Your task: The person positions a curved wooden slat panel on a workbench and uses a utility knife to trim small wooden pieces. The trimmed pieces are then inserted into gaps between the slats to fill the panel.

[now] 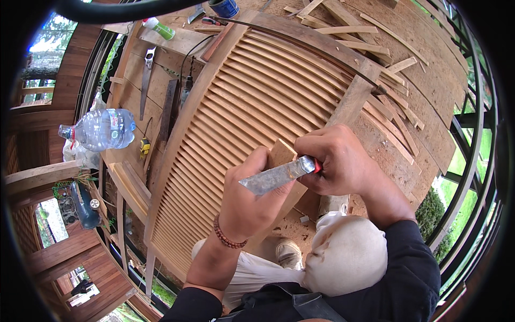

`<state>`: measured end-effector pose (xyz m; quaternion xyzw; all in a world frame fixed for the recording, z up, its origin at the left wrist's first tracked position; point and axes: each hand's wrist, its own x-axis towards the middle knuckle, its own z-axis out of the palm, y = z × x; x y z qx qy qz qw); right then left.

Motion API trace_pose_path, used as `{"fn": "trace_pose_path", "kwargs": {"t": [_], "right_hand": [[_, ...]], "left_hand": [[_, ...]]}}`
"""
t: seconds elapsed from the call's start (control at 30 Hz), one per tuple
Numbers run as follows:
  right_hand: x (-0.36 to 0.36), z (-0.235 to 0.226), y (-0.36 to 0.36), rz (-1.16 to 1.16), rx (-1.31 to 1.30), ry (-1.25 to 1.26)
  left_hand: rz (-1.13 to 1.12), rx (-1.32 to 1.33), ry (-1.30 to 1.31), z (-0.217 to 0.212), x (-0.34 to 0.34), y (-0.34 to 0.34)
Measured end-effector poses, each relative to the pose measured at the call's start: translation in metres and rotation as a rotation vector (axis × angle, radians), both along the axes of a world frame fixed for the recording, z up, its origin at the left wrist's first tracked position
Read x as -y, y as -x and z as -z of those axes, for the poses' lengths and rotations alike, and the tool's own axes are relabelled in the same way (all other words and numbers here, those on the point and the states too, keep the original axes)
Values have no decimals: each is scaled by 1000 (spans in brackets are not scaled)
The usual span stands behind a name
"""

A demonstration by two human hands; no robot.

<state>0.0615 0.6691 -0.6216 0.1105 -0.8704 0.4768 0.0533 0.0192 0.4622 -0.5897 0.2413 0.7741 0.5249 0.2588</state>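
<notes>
My left hand point(249, 201) grips a small flat wooden piece point(280, 154), held upright in front of me. My right hand point(338, 161) is closed on the red handle of a chisel point(276, 177). The chisel's wide metal blade points left and lies across my left fingers and the wooden piece. A bead bracelet sits on my left wrist. Behind both hands stands a large louvred wooden shutter point(252, 107) with an arched top edge, leaning on the workbench.
A clear plastic water bottle point(102, 129) lies at the left. A hand saw point(146, 80) and a yellow tape measure point(144, 146) rest on the workbench point(161, 75). Wood offcuts point(370, 37) are scattered at the upper right. My bent knees in light trousers point(343, 252) are below.
</notes>
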Motion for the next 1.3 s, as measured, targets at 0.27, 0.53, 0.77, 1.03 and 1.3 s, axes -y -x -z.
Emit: {"fn": "trace_pose_path", "kwargs": {"t": [0.27,0.53,0.77,1.03,1.3], "right_hand": [[3,15,1,-9,1,72],[10,23,1,246,-169,-134],[7,33,5,352,-361,-212],[-34,29,-3,671,-183,-2],[-8,4,-20,155,163,469]], "left_hand": [[-70,-73,6,7,-1,-1],[-75,57,60,6,-3,3],[-48,76,56,4,-5,5],[-34,406,-92,0,-2,8],[-79,315,-50,-10,-1,16]]}}
